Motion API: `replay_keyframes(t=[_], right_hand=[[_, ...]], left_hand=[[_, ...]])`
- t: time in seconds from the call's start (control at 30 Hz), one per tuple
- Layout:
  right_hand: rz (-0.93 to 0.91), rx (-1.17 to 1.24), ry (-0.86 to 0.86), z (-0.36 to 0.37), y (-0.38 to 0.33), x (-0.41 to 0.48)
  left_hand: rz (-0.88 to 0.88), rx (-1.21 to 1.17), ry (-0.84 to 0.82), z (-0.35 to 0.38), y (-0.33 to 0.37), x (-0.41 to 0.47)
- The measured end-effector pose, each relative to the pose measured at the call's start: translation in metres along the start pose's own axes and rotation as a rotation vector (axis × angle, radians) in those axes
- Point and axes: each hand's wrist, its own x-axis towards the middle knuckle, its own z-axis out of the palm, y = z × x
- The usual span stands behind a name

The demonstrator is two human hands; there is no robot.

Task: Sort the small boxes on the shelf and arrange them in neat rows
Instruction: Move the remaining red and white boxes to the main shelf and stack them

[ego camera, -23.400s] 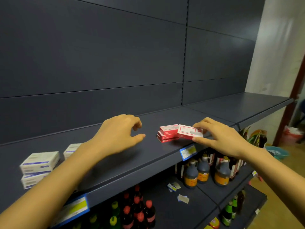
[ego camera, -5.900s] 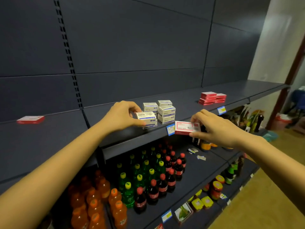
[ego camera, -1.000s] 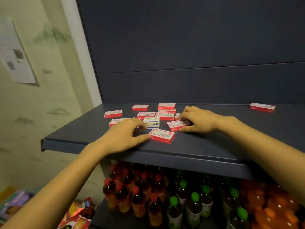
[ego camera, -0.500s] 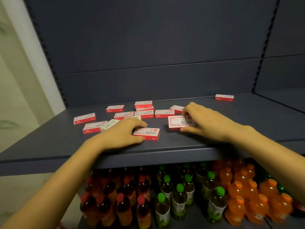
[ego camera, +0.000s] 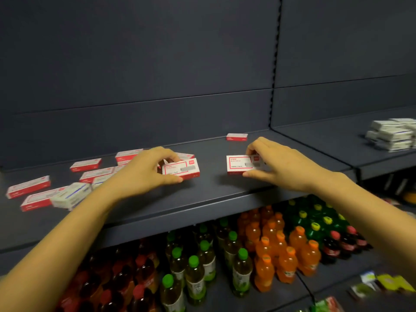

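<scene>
My left hand pinches one red box and my right hand a second box, fingers curled round each. Both sit near the shelf front, clear of the jumble, probably to start a row.

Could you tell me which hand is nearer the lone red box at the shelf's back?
Right. The right hand is just in front of the lone red box, slightly right; the left hand is well off to its left.
</scene>
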Motion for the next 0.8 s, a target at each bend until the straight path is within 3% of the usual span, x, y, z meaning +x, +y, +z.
replay_keyframes(t=[0.13, 0.43, 0.8], right_hand=[[0.072, -0.03, 0.005, -0.024, 0.043, -0.036], [0.237, -0.09, 0.012, -0.079, 0.158, -0.131], [0.396, -0.141, -0.037, -0.117, 0.293, -0.234]], left_hand=[[0.121, -0.047, 0.066, 0.028, 0.053, 0.03], [0.303, -0.121, -0.007, 0.105, 0.184, 0.094], [0.398, -0.081, -0.032, 0.195, 0.335, 0.154]])
